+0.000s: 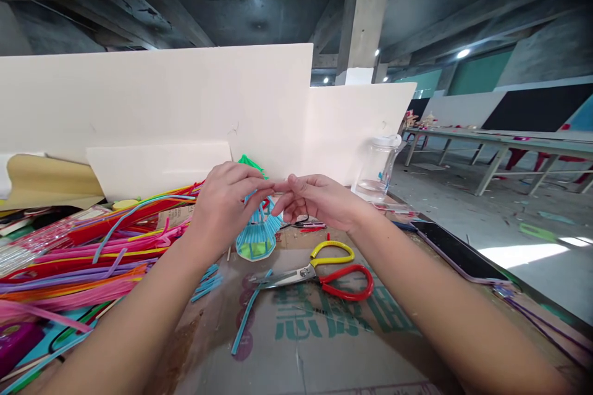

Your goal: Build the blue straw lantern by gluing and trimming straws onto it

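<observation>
My left hand and my right hand meet at the fingertips above the table. Both are closed in a pinch; whatever lies between the fingers is too small or hidden to make out. Just behind and below them stands a light-blue ribbed craft piece, with a green base and a green tip, partly covered by my fingers. Scissors with one yellow and one red handle lie open in front. A blue chenille stem touches their blade tips. Several short cut blue stems lie to the left.
Bundles of coloured chenille stems cover the left side. A clear jug with a white lid stands at the back right. A phone lies by the table's right edge. White boards stand upright along the back.
</observation>
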`<state>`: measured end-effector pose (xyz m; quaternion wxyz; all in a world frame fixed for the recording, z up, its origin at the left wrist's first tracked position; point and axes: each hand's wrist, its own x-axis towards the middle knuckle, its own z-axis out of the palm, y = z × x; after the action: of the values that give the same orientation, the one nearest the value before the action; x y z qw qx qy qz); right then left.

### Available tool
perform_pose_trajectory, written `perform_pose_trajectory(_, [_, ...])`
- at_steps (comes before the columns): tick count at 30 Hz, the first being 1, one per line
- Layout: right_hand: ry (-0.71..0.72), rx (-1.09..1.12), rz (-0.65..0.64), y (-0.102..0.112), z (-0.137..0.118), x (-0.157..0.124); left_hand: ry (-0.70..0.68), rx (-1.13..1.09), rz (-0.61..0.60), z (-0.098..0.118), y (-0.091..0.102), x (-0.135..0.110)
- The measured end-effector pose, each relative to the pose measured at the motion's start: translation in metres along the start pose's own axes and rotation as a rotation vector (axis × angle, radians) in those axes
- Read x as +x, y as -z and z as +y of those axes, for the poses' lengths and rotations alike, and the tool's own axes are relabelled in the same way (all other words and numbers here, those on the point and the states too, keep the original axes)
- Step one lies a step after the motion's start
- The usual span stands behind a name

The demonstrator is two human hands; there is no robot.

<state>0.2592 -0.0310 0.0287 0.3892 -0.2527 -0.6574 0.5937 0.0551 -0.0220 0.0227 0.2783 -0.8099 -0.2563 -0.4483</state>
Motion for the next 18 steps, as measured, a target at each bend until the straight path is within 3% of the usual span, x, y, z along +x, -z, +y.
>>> perform_pose_trajectory(5, [0.01,-0.073,-0.068,0.003,0.003,0.001,0.022,0.021,-0.047,0.001,0.004,0.002])
perform_pose_trajectory(12, [0.006,-0.212,-0.11,0.009,0.008,0.003,0.524,-0.429,-0.122,0.014,0.02,0.01])
perform_pose_trajectory(18, [0.013,-0.274,-0.137,0.004,0.008,0.001,0.472,-0.629,-0.297,0.016,0.02,0.011])
